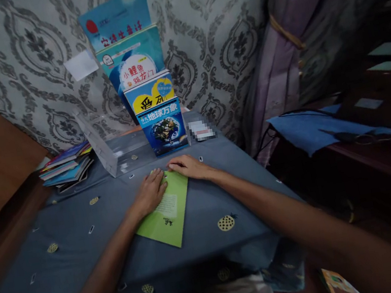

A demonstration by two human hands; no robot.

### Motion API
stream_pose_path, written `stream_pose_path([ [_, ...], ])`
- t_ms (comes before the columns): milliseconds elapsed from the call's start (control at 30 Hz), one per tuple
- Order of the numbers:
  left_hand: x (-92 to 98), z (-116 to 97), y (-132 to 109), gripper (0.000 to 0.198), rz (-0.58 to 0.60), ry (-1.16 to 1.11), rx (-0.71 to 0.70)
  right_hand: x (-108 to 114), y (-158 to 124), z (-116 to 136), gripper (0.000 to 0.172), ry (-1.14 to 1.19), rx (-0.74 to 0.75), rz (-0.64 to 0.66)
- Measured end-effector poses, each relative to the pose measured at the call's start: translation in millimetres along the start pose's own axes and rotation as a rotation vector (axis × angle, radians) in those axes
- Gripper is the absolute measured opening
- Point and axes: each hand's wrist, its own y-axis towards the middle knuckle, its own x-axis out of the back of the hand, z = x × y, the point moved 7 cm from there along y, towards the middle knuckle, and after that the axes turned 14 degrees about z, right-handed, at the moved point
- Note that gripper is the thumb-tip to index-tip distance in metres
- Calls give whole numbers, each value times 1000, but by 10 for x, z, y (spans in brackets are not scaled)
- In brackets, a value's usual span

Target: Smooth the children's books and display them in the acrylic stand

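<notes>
A green book [180,214] lies flat and at a slant on the table, with a pale text block and a small dark drawing on its cover. My left hand [150,191] rests on its upper left part, fingers stretched out over the cover. At the book's top right corner is my right hand [189,167], its fingers bent together over the edge, closed on that corner. Just behind both hands stands a blue book with a globe [166,129], and a yellow and white book [151,94] rises behind it.
Taller picture books, a teal one [132,62] and a blue one [117,17], stand in a clear plastic rack [100,147]. Left of it is a stack of thin books [66,165]. A blurred white card [200,129] lies right of the rack. Patterned cloth covers the table [76,266].
</notes>
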Motion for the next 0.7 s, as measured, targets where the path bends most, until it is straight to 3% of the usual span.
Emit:
stream_pose_path([
  [133,11,-165,57,51,-21,-3,-99,63,-4,-19,28,1,-41,6],
  [300,34,-218,41,50,-32,67,-94,231,-97,-175,32,7,-255,-56],
  [400,68,-271,22,46,-53,147,-74,227,-145,-218,31,84,-329,-20],
  [600,144,-288,-50,41,-93,238,132,153,-116,-118,30,242,-244,-50],
  [700,161,-281,-65,39,-110,233,150,138,-98,-124,26,280,-216,-83],
])
